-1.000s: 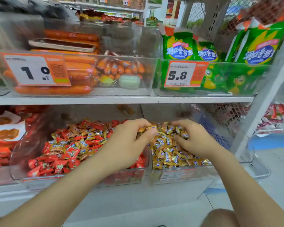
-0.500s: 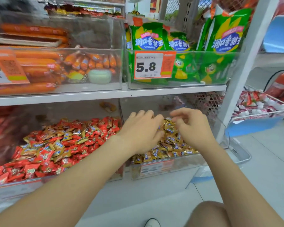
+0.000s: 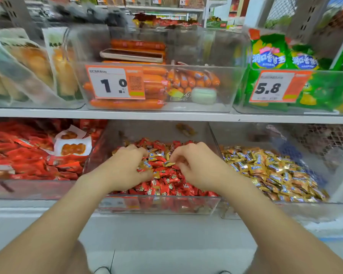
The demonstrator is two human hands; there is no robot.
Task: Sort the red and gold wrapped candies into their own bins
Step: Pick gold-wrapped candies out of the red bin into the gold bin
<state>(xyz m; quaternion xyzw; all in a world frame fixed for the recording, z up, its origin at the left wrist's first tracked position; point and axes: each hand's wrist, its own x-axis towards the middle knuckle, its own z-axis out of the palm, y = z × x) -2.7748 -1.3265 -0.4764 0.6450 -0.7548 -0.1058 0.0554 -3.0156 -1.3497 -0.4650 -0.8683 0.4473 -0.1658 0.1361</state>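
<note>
- The left hand [image 3: 125,167] and right hand [image 3: 198,167] both curl down into the red bin [image 3: 158,206] at the centre of the frame, working through the red candies [image 3: 166,184].
- The right hand pinches a stray gold candy [image 3: 168,164] between thumb and fingertips. The left hand's curled fingers grip another gold piece [image 3: 145,165].
- Both seem to be picked out because they do not belong among the red.
- The gold bin [image 3: 265,209] stands just beside, at lower right, holding its gold pile [image 3: 271,171], so the carry across is likely short.

Clear glossy plastic bin [image 3: 158,206], shiny foil-wrapped candies [image 3: 273,171], paper price tag [image 3: 115,83]
</note>
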